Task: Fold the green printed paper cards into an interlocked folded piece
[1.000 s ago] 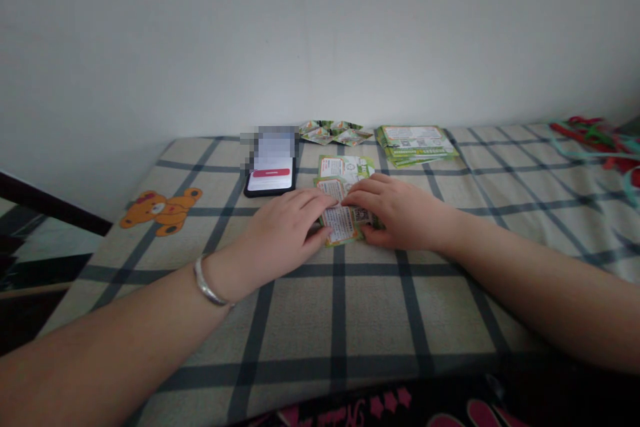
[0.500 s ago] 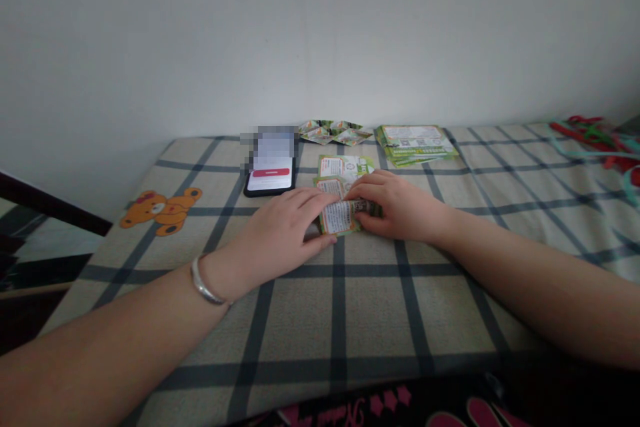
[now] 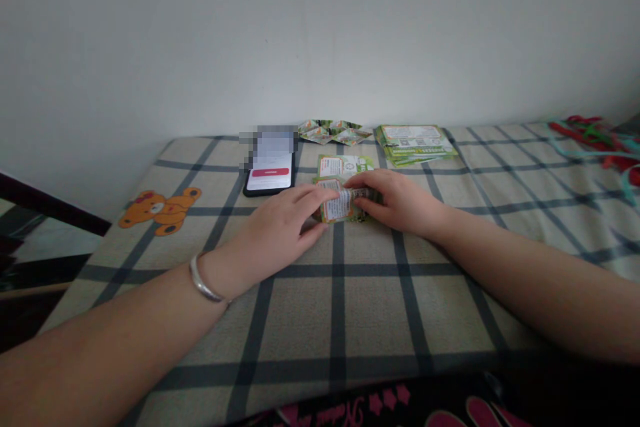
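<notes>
A green and white printed paper leaflet (image 3: 341, 208) lies on the checked cloth between my hands, its near part folded up and creased. My left hand (image 3: 287, 213), with a silver bangle at the wrist, grips its left side between thumb and fingers. On the right side, my right hand (image 3: 393, 199) has thumb and fingertips closed on the paper and covers its right edge. The far part of the leaflet lies flat beyond my fingers.
A phone (image 3: 271, 170) with a lit screen lies left of the leaflet. Folded paper pieces (image 3: 336, 132) and a leaflet stack (image 3: 417, 143) lie by the wall. Red and green ribbons (image 3: 595, 137) sit far right; a bear cutout (image 3: 163, 210) is at left.
The leaflet's near edge has moved up and away from me, so the folded part looks shorter. My fingers and thumbs have shifted slightly forward with it.
</notes>
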Tool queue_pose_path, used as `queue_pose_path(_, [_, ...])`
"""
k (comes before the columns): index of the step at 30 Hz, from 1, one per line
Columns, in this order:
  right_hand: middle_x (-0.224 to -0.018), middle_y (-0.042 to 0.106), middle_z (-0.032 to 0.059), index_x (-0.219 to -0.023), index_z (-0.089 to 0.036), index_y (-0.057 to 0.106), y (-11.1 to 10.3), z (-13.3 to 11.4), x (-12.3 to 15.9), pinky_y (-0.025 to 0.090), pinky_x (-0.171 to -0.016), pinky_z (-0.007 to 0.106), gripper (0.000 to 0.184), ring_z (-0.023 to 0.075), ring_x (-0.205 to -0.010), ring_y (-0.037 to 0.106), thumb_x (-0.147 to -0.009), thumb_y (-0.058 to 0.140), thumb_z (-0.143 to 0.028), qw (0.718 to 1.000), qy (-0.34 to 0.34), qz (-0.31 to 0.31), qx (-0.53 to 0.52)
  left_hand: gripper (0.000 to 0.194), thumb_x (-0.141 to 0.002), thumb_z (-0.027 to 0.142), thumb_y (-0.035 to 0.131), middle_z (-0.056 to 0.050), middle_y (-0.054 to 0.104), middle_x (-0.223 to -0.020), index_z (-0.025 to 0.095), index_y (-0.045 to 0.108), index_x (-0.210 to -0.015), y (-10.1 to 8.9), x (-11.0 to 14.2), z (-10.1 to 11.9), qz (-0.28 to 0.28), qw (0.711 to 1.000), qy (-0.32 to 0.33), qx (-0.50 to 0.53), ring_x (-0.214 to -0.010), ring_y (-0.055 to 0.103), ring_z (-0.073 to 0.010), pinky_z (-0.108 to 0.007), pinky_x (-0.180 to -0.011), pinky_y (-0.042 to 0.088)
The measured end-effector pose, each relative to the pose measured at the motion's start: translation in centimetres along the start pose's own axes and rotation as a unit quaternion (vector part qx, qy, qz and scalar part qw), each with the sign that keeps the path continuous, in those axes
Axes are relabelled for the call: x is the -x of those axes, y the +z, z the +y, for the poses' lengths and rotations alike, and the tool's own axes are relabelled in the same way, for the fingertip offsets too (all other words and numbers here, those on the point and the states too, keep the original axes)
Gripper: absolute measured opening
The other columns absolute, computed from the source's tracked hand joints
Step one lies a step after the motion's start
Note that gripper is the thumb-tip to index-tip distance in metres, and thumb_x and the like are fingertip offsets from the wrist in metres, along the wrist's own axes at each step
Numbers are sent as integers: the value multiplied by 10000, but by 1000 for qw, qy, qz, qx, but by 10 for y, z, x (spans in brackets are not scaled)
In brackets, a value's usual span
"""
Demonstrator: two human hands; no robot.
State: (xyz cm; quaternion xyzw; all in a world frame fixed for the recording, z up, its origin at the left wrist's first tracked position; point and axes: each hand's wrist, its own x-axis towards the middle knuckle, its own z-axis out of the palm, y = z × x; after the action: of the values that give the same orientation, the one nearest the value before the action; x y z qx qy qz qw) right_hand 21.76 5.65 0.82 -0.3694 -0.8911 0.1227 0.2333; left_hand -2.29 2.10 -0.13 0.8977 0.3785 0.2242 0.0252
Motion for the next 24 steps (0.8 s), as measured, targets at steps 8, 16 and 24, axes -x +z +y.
queue_pose_path(8, [-1019,722,67,-1108,-160,650,-3,-5,2,482,-785,301,254,176,-909,648,-876,560,-217,998,-20,-23,-62,391,-887,193,604,-65,622,-1217,211,514,-1268,-3,0,1,5,1000,-1,26,-1134,598,-205,-380,-989,498])
queue_pose_path(16, [-993,698,67,-1095,-162,602,-3,-6,6,480,-808,321,250,182,-909,634,-872,607,-275,996,-87,-26,-10,223,-900,247,570,-39,681,-1059,209,602,-1118,-4,0,0,6,1000,-12,27,-985,643,-194,-350,-888,514])
queue_pose_path(24, [-1100,677,113,-1080,-165,523,-6,-6,9,479,-739,336,335,212,-927,646,-898,593,-437,972,-216,-40,89,217,-908,290,562,-48,689,-1033,187,625,-1088,-5,0,0,10,998,-49,44,-973,638,-198,-354,-890,512])
